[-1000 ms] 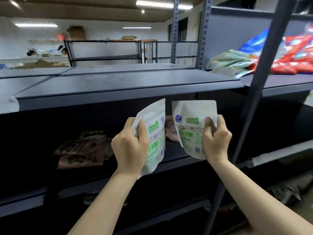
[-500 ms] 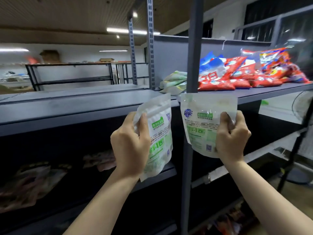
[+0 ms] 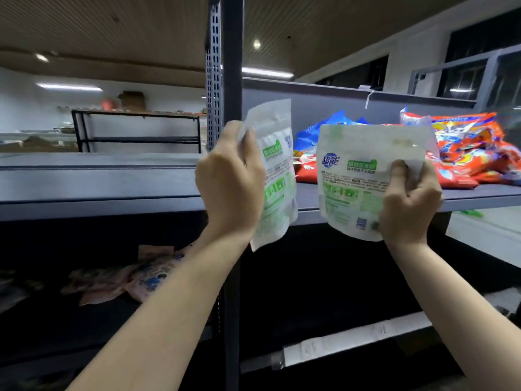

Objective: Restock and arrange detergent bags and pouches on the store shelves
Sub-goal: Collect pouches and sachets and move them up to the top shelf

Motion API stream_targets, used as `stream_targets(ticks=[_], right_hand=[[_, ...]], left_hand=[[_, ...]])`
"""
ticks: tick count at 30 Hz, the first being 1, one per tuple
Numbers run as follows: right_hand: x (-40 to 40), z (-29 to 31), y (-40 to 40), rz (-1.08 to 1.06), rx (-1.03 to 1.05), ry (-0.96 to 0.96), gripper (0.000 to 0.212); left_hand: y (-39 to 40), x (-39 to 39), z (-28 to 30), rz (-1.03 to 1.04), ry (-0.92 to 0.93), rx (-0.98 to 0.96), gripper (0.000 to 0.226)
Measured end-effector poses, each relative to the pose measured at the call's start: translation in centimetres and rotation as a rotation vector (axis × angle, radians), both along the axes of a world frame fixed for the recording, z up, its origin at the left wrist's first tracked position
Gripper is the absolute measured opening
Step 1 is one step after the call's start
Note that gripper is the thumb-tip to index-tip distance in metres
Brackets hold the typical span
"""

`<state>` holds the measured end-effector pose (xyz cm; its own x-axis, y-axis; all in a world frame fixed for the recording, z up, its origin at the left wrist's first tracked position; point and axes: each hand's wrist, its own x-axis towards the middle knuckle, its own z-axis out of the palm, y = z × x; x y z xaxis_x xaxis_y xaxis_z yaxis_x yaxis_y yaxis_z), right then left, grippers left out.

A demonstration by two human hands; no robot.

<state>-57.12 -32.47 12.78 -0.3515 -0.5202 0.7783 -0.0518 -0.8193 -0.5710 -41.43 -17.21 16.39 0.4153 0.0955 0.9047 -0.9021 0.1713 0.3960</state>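
My left hand [image 3: 229, 187] grips a white and green detergent pouch [image 3: 277, 176] by its left edge, held upright in front of the shelf post [image 3: 229, 80]. My right hand [image 3: 408, 204] grips a second white and green pouch [image 3: 355, 176] at its right side, printed face toward me. Both pouches hang at the level of the upper right shelf [image 3: 465, 197]. On that shelf, behind the pouches, lie red and orange detergent bags [image 3: 468, 153] and a blue bag [image 3: 315, 131].
An upper grey shelf [image 3: 98, 179] stretches away to the left. Pink pouches [image 3: 124, 277] lie on the dark lower left shelf. A white price strip [image 3: 352, 340] edges the lower right shelf. A black rack [image 3: 135, 131] stands far back.
The view has swung right and both hands have risen with their pouches, from the dark lower shelf level to in front of the upper right shelf holding the red bags.
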Motion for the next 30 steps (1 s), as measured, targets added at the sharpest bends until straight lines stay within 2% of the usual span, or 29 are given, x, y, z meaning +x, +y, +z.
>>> stream_targets(ticks=[6,13,22,26,30], right_hand=[[-1.8,1.9,-5.7,0.027,0.032,-0.002,0.022],[-2.0,2.4,-11.5,0.062,0.099,0.021,0.016],[2.2,4.0,-16.9,0.132,0.07,0.08,0.01],[3.7,4.8,-19.0,0.172,0.051,0.106,0.009],[3.8,5.5,-21.2,0.22,0.036,0.108,0.015]], left_hand=[[-8.3,-0.8,3.0,-0.028,0.223,0.081,0.03],[-15.3,1.5,3.8,0.249,0.252,0.133,0.023],[-20.9,6.2,5.9,0.383,0.39,-0.026,0.03],[-23.5,8.1,8.7,0.467,0.351,-0.104,0.03],[-26.9,9.6,11.2,0.52,0.129,-0.105,0.026]])
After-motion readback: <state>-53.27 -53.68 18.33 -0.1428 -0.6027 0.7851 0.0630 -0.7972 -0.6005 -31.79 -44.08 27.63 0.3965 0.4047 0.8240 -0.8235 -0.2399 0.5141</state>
